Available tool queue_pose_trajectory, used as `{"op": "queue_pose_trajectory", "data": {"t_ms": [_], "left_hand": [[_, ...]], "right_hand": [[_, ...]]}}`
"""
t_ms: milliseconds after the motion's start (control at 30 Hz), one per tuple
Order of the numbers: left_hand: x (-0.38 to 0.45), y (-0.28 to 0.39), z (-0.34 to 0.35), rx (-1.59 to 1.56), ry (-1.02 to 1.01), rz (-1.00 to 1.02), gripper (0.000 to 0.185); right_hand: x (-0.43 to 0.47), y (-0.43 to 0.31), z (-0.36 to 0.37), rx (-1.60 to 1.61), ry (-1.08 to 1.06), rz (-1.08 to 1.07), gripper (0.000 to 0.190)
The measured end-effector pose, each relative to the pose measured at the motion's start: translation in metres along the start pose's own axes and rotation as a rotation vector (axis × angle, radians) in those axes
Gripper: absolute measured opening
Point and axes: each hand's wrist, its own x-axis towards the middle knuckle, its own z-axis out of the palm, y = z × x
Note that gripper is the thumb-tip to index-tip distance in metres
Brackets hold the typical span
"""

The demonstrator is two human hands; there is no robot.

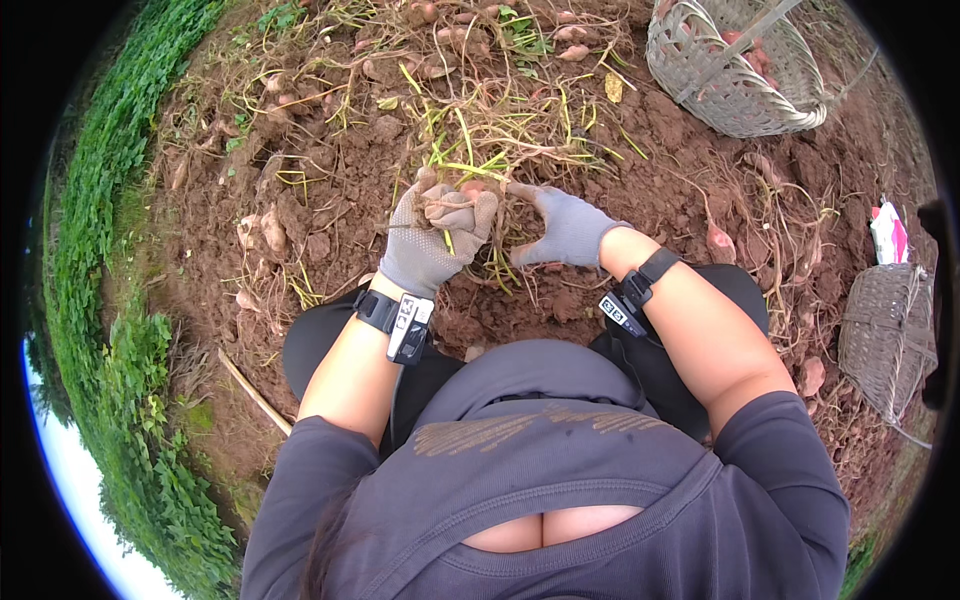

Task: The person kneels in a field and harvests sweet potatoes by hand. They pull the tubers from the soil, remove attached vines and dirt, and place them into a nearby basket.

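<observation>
My left hand, in a grey dotted work glove, is turned palm up with its fingers curled around sweet potato vine stems. Part of a reddish sweet potato shows just behind those fingers; how it is held is hidden. Close by on the right, my gloved right hand has thumb and fingers spread, the fingertips near the stem end and thin roots. Roots and yellow-green stems hang between the two hands. Beneath them lies loose reddish-brown soil.
A woven basket with sweet potatoes stands at upper right. Another basket sits at far right beside a white-and-pink packet. Uprooted vines spread ahead. Sweet potatoes lie left, another right. A stick lies lower left.
</observation>
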Motion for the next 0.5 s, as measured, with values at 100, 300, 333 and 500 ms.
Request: {"op": "queue_pose_trajectory", "data": {"t_ms": [100, 300, 333, 500], "left_hand": [[-0.012, -0.009, 0.004, -0.067, -0.167, -0.143, 0.047], [-0.026, -0.025, 0.006, 0.028, -0.201, -0.294, 0.049], [-0.026, -0.024, 0.004, 0.035, -0.195, -0.274, 0.05], [-0.017, -0.009, -0.008, 0.038, -0.086, -0.109, 0.052]], "right_hand": [[0.0, -0.003, 0.011, 0.059, 0.087, -0.007, 0.109], [0.009, -0.007, 0.026, -0.035, 0.029, -0.118, 0.079], [0.01, -0.006, 0.026, -0.004, -0.015, -0.046, 0.073], [0.01, 0.008, 0.01, 0.154, 0.184, -0.046, 0.056]]}}
